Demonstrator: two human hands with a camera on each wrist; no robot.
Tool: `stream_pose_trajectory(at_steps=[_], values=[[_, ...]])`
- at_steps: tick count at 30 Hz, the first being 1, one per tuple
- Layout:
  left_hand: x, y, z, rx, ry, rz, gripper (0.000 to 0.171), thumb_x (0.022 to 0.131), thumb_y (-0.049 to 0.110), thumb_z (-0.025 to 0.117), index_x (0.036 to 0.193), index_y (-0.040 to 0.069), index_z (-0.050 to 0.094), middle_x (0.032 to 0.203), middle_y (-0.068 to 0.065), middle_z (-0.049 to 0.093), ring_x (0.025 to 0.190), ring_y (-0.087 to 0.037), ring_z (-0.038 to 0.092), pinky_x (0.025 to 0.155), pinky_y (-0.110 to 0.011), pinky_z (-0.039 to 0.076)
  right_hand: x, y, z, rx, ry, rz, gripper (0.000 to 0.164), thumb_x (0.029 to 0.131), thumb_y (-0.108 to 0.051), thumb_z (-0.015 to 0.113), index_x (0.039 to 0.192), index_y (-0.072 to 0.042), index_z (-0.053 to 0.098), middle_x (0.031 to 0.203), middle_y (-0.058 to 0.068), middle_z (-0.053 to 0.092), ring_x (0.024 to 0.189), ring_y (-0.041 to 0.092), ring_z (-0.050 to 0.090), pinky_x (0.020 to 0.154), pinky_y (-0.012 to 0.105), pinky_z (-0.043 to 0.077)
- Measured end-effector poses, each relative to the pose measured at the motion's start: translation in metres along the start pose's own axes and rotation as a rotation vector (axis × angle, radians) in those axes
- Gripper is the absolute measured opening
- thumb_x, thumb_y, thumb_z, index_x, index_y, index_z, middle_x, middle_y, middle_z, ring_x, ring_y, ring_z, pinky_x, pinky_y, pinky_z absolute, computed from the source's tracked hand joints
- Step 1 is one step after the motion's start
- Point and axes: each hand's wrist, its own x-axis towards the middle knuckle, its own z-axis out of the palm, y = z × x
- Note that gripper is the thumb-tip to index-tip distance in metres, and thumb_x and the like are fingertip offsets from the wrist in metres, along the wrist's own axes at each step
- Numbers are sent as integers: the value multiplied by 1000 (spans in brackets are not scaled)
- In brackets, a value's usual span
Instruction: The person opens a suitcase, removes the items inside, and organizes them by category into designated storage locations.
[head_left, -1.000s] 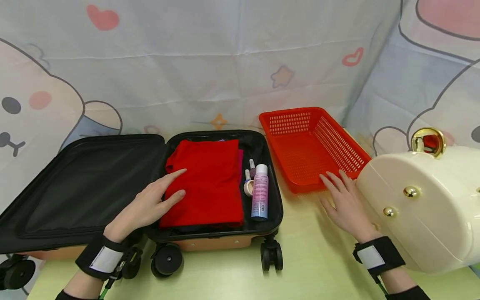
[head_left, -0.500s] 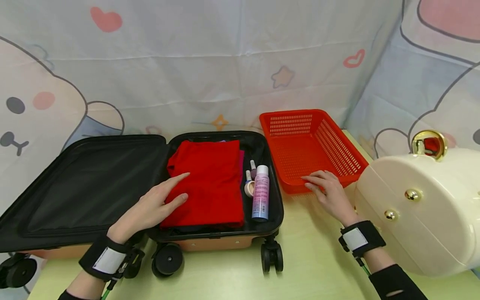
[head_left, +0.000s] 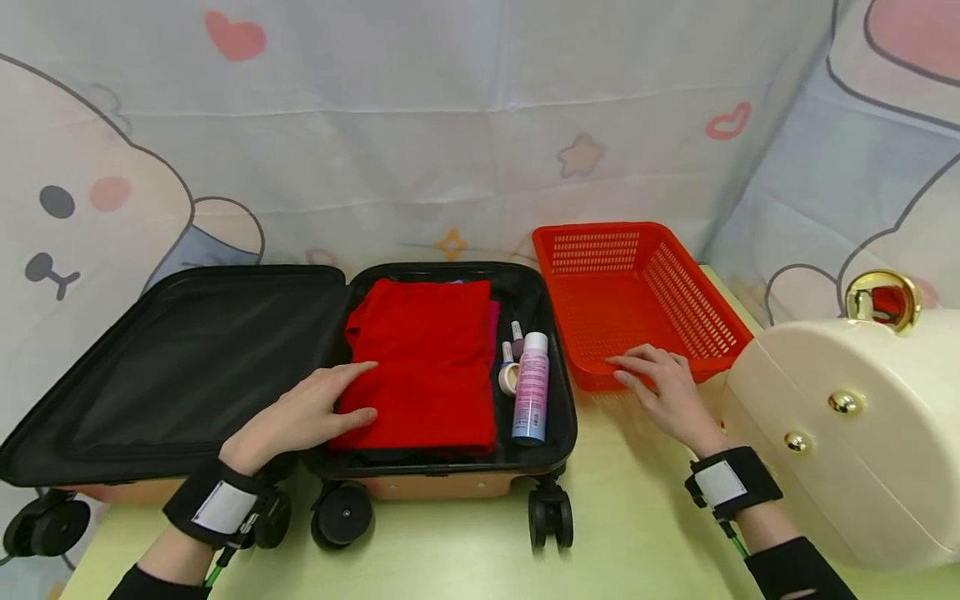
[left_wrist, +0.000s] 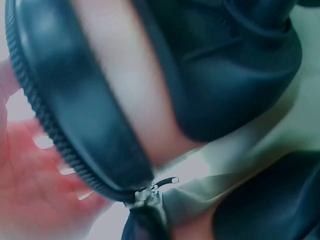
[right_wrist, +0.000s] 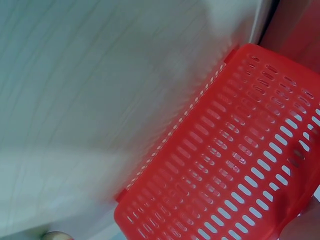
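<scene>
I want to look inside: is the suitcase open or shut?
The suitcase is open: its left half lies beside the right, where red cloth shows.

Head view faces down; wrist views close; right shares basket [head_left: 611, 304].

suitcase [head_left: 187, 367]: open | red cloth [head_left: 427, 358]: folded inside | red basket [head_left: 600, 312]: upright, alongside

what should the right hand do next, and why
Probably secure a pinch on the near rim of the basket with the right hand: it is right at that rim, though whether it grips is unclear. The left hand is away from it, at the red cloth.
</scene>
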Motion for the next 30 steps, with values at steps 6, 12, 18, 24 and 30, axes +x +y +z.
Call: stream_pose_trajectory(at_steps=[6, 12, 18, 24, 30], values=[[10, 6, -7, 44, -171, -95, 75, 90, 34, 73, 149, -1, 42, 147, -30, 48, 131, -49, 47, 108, -64, 41, 1, -3, -4, 10, -20, -5, 23, 91, -5, 70, 113, -2, 74, 99, 12, 68, 94, 31, 59, 90, 49, 33], [28, 5, -24, 32, -255, -177, 77, 95, 37, 65, 152, -4, 34, 152, -35, 38, 141, -53, 34, 113, -65, 36, 18, -37, -5, 28, -33, 31, 28, 95, -8, 67, 121, 0, 71, 110, 17, 68, 102, 33, 57, 95, 54, 44], [53, 5, -41, 7, -273, -176, 77, 99, 36, 57, 154, -9, 26, 155, -35, 36, 144, -52, 30, 115, -62, 34, 58, -87, 4, 81, -186, -10, 37, 98, -16, 64, 132, 1, 63, 116, 18, 69, 101, 31, 61, 87, 49, 56], [68, 10, -50, -41, -163, -108, 75, 100, 30, 56, 155, -8, 23, 158, -33, 32, 144, -49, 34, 117, -61, 33, 103, -104, 3, 118, -406, 15, 51, 99, -19, 61, 144, 4, 50, 125, 22, 67, 107, 34, 65, 91, 46, 57], [77, 8, -57, -41, 47, -123, 72, 101, 26, 55, 157, -5, 22, 160, -29, 32, 145, -47, 35, 119, -62, 31, 140, -104, 9, 146, -477, 89, 53, 101, -19, 57, 146, 5, 46, 130, 25, 63, 113, 38, 64, 98, 49, 55]])
